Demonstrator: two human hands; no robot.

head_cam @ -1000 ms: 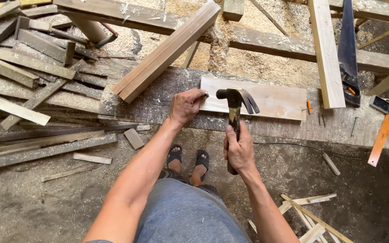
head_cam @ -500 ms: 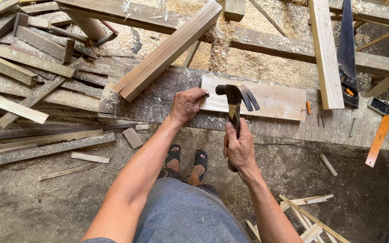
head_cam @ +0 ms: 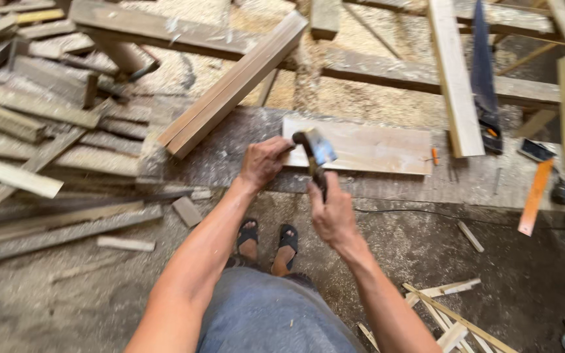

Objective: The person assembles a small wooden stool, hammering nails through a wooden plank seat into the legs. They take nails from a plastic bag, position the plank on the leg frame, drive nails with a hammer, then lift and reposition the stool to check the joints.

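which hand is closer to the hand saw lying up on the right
The right. The right hand grips the hammer near the middle, well left of and below the hand saw. The left hand, resting at the flat board's left end, is farther left still.

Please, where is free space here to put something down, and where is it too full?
Free: the floor between the feet and the orange bar; also the board right of the hammer. Crowded: the scrap pile at left.

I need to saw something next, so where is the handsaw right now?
In the head view the handsaw lies at the upper right, blade pointing away, just right of a pale upright plank and beyond the flat board being hammered.
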